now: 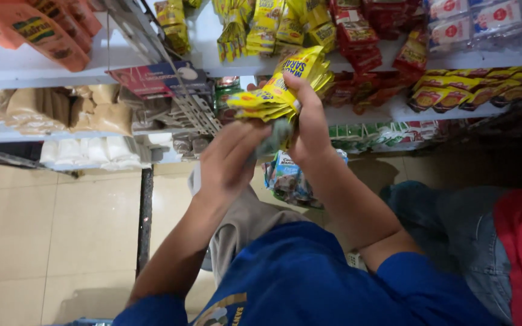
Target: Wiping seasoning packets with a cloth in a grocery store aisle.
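1. To do this step well, I judged that I should keep the bunch of yellow sachets (279, 90) squared in one hand and thumb through it slowly, so that no sachet slipped out to the floor (49, 229)
2. My right hand (309, 124) was clenched on the bunch: the thumb pressed on the front near the top, and the other fingers were behind, where I could not see them
3. The bunch stood at about 12 o'clock from my chest, in front of the white shelf (394, 111), and it fanned toward 10 o'clock
4. My left hand (231, 160) was at 7 o'clock of the bunch. Its fingers were half curled and reached the lower edge of the sachets, near a grey-green thing I could not identify. I cannot tell if this hand really gripped something or only touched
5. More yellow and red packets (472, 90) lay on the shelf at 3 o'clock of my right hand, and brown paper bags (61, 111) were at 9 o'clock, well apart
6. A bundle of blue-and-white packets (288, 178) was just below my wrists
7. Another person in jeans (472, 241) was at 4 o'clock, near my right arm
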